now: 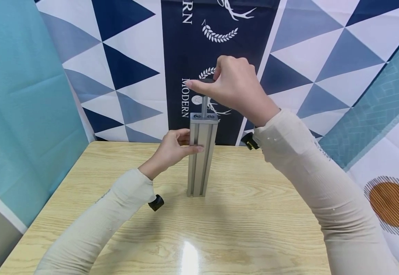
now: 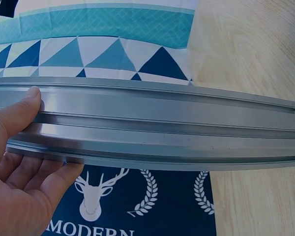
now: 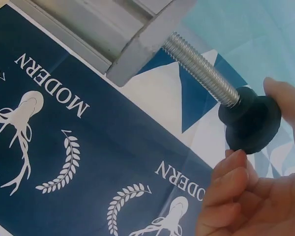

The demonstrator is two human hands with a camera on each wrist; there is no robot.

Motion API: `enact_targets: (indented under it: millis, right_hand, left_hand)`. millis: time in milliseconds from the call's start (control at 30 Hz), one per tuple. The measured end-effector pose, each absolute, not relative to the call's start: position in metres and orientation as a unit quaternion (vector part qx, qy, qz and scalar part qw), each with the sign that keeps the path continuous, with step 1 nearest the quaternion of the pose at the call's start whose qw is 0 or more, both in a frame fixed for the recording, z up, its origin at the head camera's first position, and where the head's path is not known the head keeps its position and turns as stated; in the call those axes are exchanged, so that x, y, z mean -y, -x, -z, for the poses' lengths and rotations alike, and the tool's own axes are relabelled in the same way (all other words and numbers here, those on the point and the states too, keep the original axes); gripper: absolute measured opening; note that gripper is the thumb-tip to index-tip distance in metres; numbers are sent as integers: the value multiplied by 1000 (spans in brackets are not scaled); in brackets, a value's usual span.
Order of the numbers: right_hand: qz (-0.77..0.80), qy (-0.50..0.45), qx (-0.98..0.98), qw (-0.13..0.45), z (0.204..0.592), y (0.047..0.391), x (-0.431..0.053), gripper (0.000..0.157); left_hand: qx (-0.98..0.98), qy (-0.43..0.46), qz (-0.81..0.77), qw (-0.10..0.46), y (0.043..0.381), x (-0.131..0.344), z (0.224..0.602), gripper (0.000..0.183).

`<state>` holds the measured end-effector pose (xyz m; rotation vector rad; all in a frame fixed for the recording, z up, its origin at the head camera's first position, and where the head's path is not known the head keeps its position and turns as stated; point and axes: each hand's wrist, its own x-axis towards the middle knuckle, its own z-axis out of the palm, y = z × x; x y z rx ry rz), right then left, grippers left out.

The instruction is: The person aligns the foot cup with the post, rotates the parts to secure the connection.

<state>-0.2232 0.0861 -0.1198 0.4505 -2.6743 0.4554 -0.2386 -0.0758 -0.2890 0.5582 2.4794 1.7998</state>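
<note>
An aluminium extrusion profile [image 1: 201, 160] stands upright on the wooden table, capped by an end plate [image 1: 204, 118] with two bolts. My left hand [image 1: 173, 149] grips its upper part, thumb on the near face and fingers round the side; in the left wrist view the left hand [image 2: 29, 152] appears at the profile's left. Above the plate my right hand [image 1: 235, 86] pinches the black base of a levelling foot [image 3: 253, 120]. Its threaded stud [image 3: 204, 69] points down at the plate between the bolts. Whether the tip has entered a hole I cannot tell.
The wood-grain tabletop [image 1: 254, 221] lies below both arms. A patterned cloth [image 1: 127, 76] with triangles and a dark printed band hangs at the table's back edge. Teal cloth [image 1: 24, 95] hangs at the left. A small black camera [image 1: 156, 203] sits under the left wrist.
</note>
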Motion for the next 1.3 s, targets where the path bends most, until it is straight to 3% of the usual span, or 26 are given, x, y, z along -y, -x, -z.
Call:
enact_targets:
  millis: [200, 433, 533, 667, 800, 967, 1133, 1300]
  right_hand:
    - [-156, -190, 957, 154, 115, 219, -92, 80]
    - [-153, -335, 929, -42, 97, 228, -111, 57]
    - [-157, -356, 918, -79, 94, 231, -114, 50]
    - [-160, -333, 929, 0, 97, 232, -109, 48]
    - [-168, -230, 952, 110, 108, 229, -97, 57]
    - [-180, -163, 954, 175, 119, 227, -87, 64]
    - [-171, -150, 955, 190, 122, 226, -84, 67]
    - [-151, -165, 966, 128, 117, 219, -92, 80]
  left_hand:
    - [-794, -180, -580, 13, 239, 76, 289, 41]
    - [-794, -184, -579, 12, 239, 76, 290, 42]
    - [-795, -184, -578, 9, 239, 76, 290, 43]
    - [-795, -183, -579, 7, 239, 77, 290, 44]
    - [-793, -187, -579, 7, 239, 78, 289, 43]
    - [-794, -190, -578, 5, 239, 78, 288, 42]
    - [-792, -190, -580, 6, 238, 78, 288, 41]
    - [-792, -190, -580, 7, 237, 76, 289, 42]
